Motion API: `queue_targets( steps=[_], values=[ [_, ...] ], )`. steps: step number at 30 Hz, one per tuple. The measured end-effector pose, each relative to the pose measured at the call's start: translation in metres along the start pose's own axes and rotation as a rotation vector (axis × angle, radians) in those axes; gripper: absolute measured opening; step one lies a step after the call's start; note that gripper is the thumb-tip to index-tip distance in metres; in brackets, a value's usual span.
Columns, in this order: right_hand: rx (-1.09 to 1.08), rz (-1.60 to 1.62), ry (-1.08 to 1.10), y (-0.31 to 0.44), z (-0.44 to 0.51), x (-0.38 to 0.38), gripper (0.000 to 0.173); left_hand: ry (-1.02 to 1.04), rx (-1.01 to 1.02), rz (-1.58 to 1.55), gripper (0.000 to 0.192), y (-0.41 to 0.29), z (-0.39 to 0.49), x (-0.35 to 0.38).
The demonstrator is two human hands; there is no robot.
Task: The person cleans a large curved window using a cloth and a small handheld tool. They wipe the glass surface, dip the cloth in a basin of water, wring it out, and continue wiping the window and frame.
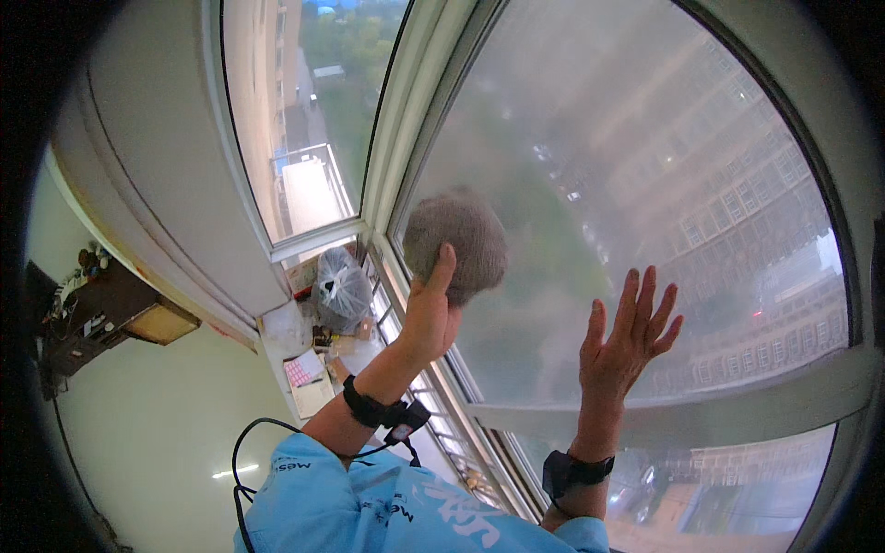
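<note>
My left hand (435,311) grips a folded grey-brown cloth (467,242) by its lower edge, thumb on the near side. The cloth lies against or just before the left part of a large window pane (539,332), near its frame. To the right, my right hand (626,332) is raised with its fingers apart, holding nothing; it is at the pane, but whether it touches the glass cannot be told. The glass looks hazy, and buildings and greenery show through it. A black strap with a device sits on each forearm.
A narrower window (311,124) stands left of the white window frame post (394,138). Below it, a ledge (359,352) holds a filled clear plastic bag (342,283), papers and small items. Metal bars run beside the ledge. A black cable hangs by my left arm.
</note>
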State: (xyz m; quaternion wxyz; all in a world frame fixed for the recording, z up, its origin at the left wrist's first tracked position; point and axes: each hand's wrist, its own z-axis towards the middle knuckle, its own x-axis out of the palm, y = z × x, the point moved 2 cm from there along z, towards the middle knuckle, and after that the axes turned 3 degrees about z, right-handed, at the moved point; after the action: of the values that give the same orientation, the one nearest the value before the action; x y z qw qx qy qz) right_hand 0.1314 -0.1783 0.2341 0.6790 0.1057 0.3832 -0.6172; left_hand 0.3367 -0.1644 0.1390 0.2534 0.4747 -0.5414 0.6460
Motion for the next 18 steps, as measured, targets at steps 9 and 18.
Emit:
queue_targets(
  steps=[9, 18],
  values=[
    [0.121, -0.363, 0.035, -0.025, 0.034, 0.035, 0.063, 0.128, 0.918, 0.558, 0.068, -0.014, 0.132, 0.115],
    [0.094, -0.461, 0.028, -0.030, 0.029, 0.040, 0.066, 0.368, 1.164, 1.169, 0.047, 0.012, 0.167, 0.151]
  ],
)
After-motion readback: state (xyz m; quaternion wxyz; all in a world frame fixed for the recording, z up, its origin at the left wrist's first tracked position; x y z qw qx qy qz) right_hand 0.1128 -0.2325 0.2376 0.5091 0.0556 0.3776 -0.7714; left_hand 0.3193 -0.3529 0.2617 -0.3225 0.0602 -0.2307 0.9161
